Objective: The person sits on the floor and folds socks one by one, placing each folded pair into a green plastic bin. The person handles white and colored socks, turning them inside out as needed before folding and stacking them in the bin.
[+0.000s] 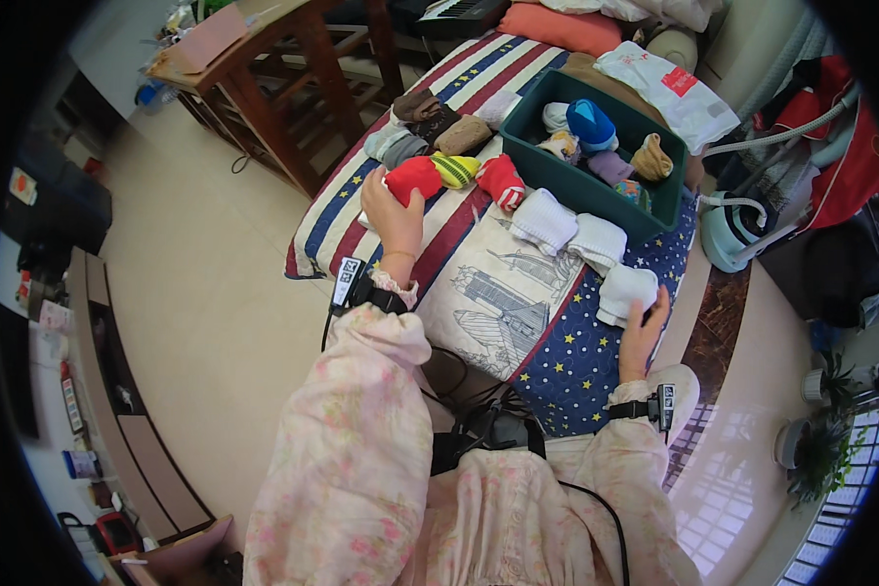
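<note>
My left hand (pixel 397 223) has its thumb and fingers around a red sock bundle (pixel 419 176) on the bed-like padded surface. A yellow patterned sock bundle (pixel 455 169) lies right beside it, then a red-and-white one (pixel 502 182). At the near right, my right hand (pixel 636 344) touches a white folded sock bundle (pixel 625 294) with thumb and fingertips; whether it grips is unclear. Two more white bundles, one at the middle (pixel 598 242) and one farther left (pixel 543 221), run in a row along a dark green plastic bin (pixel 582 198). Several rolled socks sit inside the bin.
Grey and brown sock bundles (pixel 463 136) lie beyond my left hand on the striped quilted cover (pixel 351 192). A white plastic bag (pixel 666 95) rests behind the bin. A wooden table (pixel 264 44) stands far left; a garment steamer (pixel 729 231) stands right.
</note>
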